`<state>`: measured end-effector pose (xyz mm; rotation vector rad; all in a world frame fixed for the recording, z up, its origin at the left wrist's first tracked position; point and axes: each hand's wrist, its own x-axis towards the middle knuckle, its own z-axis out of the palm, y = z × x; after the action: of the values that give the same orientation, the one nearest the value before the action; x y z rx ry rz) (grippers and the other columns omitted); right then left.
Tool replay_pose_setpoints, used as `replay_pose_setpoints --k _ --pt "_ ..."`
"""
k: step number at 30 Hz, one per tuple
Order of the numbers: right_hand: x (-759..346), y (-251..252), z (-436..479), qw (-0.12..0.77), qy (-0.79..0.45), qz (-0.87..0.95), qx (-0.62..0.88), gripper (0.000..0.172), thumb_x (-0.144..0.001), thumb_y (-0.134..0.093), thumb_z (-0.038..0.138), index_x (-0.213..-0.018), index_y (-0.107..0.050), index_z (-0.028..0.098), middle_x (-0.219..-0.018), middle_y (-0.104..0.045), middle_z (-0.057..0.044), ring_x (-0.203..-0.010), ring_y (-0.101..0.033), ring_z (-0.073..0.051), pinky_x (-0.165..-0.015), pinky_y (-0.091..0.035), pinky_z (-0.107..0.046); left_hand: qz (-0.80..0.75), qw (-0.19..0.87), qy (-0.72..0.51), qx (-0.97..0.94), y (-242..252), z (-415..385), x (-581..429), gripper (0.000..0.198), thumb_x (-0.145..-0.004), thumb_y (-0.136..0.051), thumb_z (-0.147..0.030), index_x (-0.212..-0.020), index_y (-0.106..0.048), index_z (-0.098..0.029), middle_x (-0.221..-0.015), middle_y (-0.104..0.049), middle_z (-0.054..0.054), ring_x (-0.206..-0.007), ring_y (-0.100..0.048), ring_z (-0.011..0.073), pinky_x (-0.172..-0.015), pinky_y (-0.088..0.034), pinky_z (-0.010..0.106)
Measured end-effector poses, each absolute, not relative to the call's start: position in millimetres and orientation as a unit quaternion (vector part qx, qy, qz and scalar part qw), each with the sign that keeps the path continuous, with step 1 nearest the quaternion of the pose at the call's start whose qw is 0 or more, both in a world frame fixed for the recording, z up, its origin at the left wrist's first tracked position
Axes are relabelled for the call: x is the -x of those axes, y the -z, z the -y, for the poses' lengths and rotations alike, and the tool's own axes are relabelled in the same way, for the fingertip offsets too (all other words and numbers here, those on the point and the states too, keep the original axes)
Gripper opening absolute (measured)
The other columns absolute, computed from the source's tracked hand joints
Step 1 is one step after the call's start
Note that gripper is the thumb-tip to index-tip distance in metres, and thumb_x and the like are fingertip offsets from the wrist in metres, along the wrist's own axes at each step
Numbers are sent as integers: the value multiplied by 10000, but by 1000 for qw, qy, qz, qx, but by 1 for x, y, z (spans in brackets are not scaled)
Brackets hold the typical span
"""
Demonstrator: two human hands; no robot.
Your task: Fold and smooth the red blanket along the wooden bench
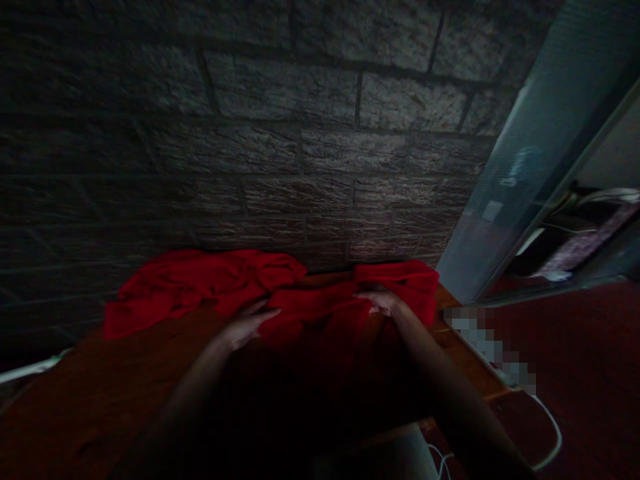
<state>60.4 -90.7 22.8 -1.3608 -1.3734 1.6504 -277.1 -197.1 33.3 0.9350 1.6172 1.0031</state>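
The left hand point(247, 325) and right hand point(384, 300) are holding a red cloth point(315, 300) by its sides over a wooden table point(115, 373) — its lower part is sinking into shadow. A crumpled red heap point(200, 283) and a flatter red bundle point(423, 283) are lying near the brick wall point(330, 153).

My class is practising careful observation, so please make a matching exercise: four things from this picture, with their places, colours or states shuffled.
1. Middle red cloth
2. Crumpled red cloth
3. Block wall
4. White cable

A. Grey, at the back
B. Curving at lower right
C. Touched by the left hand and right hand
D. On the left of the tabletop

Pairs: 1-C, 2-D, 3-A, 4-B
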Motion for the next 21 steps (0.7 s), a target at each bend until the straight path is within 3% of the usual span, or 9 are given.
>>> replay_pose_setpoints --k 4,8,15,18,21 --pt "-70 -32 103 356 -578 509 528 400 -734 -753 273 -1110 -675 163 -1035 -738 -94 -817 -721 -210 -573 -590 -242 -632 528 -432 -367 -42 194 272 772 -696 -845 -383 -1367 -494 -231 -1298 -645 143 -982 -722 233 -725 -612 286" --pt "-98 -47 116 401 -548 508 530 509 -796 -704 324 -1266 -555 197 -1201 -688 -93 -902 -713 -185 -573 -576 -203 -561 564 -471 -381 -77 194 248 706 -666 -872 -309 -1289 -549 -228 -1251 -676 99 -928 -726 192 -745 -613 268" --pt "-177 -89 116 524 -534 455 482 382 -734 -756 318 -1076 -617 220 -1053 -728 -53 -770 -701 -160 -542 -563 -199 -443 596 -482 -464 -139 161 171 509 -706 -841 -259 -1170 -644 -187 -1131 -730 69 -946 -719 195 -791 -599 265" --pt "-214 -101 87 555 -506 454 480 365 -719 -766 333 -1033 -639 196 -976 -735 -81 -730 -695 -177 -509 -553 -220 -418 623 -477 -457 -132 114 133 427 -733 -819 -226 -1126 -664 -167 -1089 -739 79 -874 -728 185 -781 -598 276" --pt "-236 -96 47 556 -451 470 516 312 -723 -753 375 -944 -647 184 -904 -735 -78 -724 -692 -177 -605 -585 -262 -444 646 -469 -407 -102 63 97 355 -740 -806 -188 -1067 -675 -146 -1008 -749 84 -774 -723 159 -724 -595 256"
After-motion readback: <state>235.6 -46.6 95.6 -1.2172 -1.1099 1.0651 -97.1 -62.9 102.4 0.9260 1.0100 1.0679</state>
